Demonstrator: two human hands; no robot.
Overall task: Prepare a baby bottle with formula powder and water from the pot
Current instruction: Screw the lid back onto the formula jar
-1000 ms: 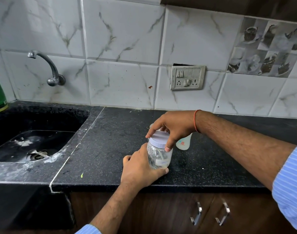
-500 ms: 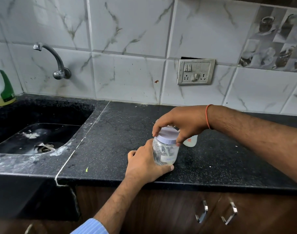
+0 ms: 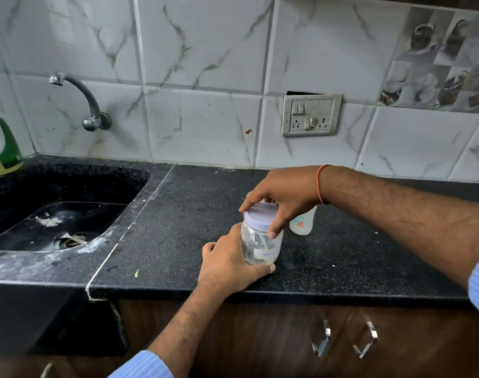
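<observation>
A clear plastic jar (image 3: 263,248) with a pale lilac lid (image 3: 260,214) stands near the front of the black counter (image 3: 178,227). My left hand (image 3: 229,261) grips the jar's body from the left, thumb under its base. From above, my right hand (image 3: 284,195) grips the lid with its fingers curled round the rim. Something pale lies inside the jar; I cannot tell what. Behind the jar, a translucent baby bottle (image 3: 302,223) stands upright, partly hidden by my right hand. No pot is in view.
A black sink (image 3: 55,222) lies to the left, with a wall tap (image 3: 80,102) above it and a green-labelled bottle (image 3: 4,151) at its far corner. A switch panel (image 3: 310,115) is on the tiled wall. Cabinet handles (image 3: 342,339) sit below the counter edge.
Both hands stay on the jar and lid. The view has shifted a little, so the scene sits further right and lower in the frame.
</observation>
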